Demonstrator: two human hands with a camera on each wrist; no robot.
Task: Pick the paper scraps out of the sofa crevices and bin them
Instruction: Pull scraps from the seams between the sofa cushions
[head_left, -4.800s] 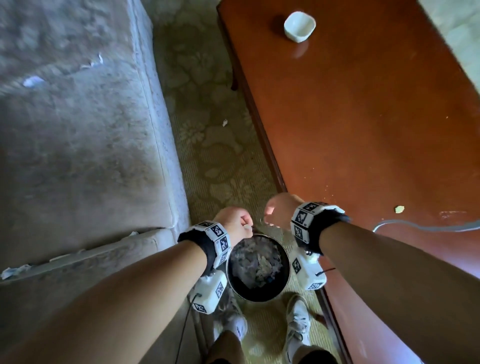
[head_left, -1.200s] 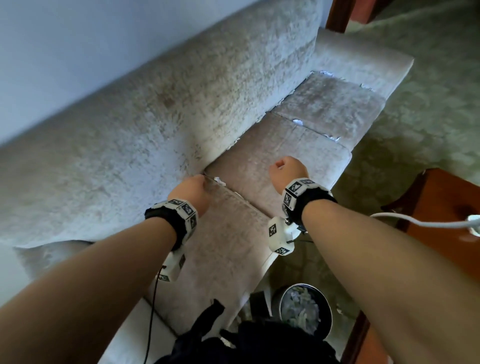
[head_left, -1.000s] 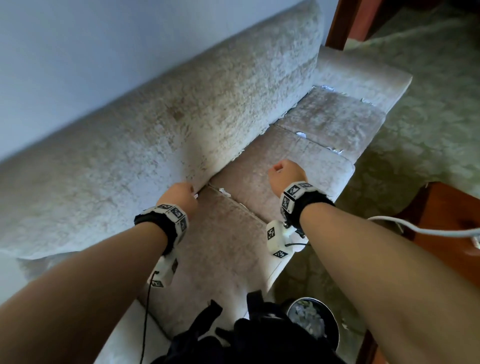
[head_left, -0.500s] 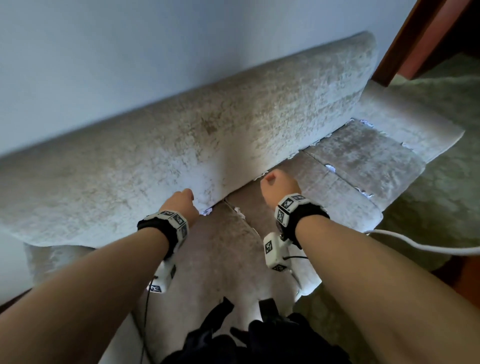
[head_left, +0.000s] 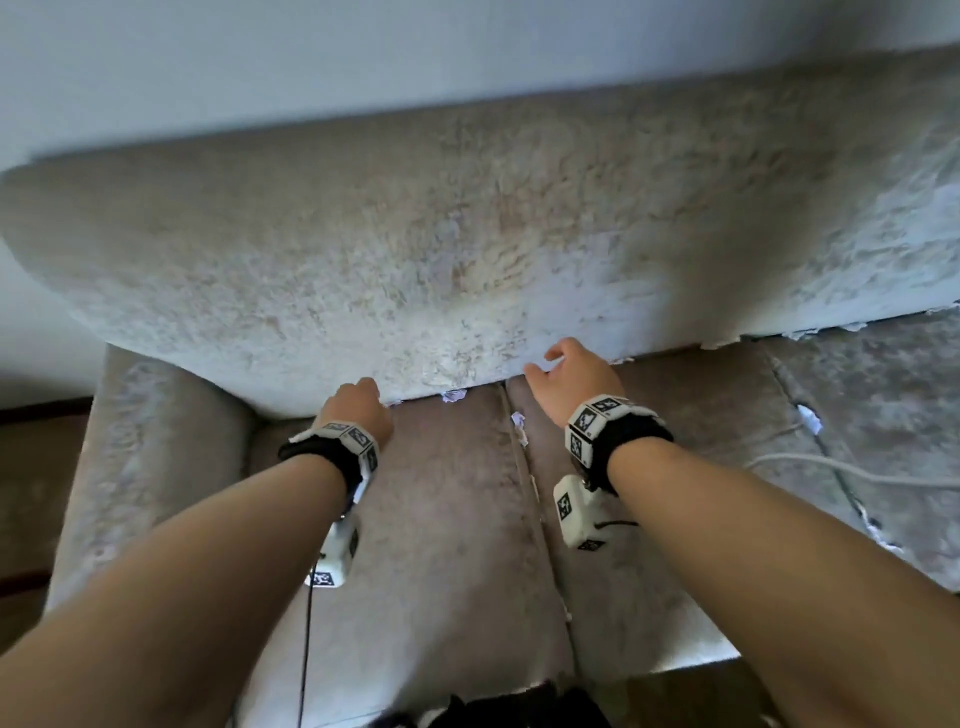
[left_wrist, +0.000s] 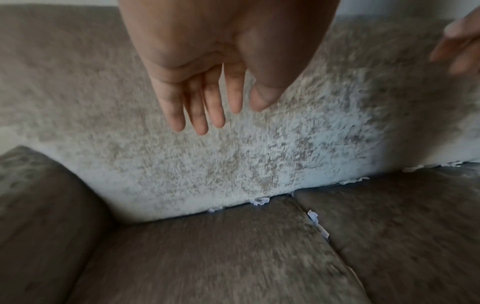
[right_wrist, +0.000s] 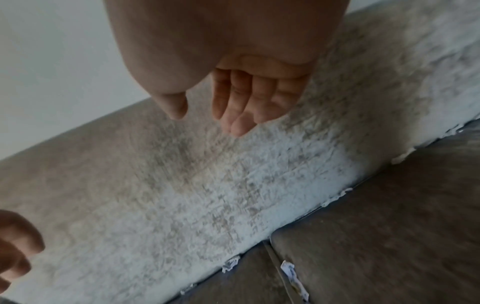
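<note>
A grey plush sofa (head_left: 467, 234) fills the head view. White paper scraps sit in its crevices: one scrap (head_left: 453, 396) under the backrest, one scrap (head_left: 518, 419) in the seam between two seat cushions, more along the back crevice (head_left: 719, 343) to the right. My left hand (head_left: 358, 408) hovers above the back crevice, fingers (left_wrist: 205, 107) straight and holding nothing. My right hand (head_left: 569, 376) hovers over the corner where seam meets backrest, fingers (right_wrist: 239, 109) loosely extended and holding nothing. The same scraps show in the left wrist view (left_wrist: 259, 200) and the right wrist view (right_wrist: 230, 264). The bin is out of view.
The sofa armrest (head_left: 156, 441) is at the left. Another scrap (head_left: 809, 417) lies in the seam further right, beside a white cable (head_left: 852, 470) on the cushion. A pale wall (head_left: 363, 62) rises behind the backrest. Dark clothing (head_left: 509, 709) shows at the bottom edge.
My view has swung from the bin and table to face the sofa square on. Both hands have moved up to the back crevice, and the right hand has opened from a fist.
</note>
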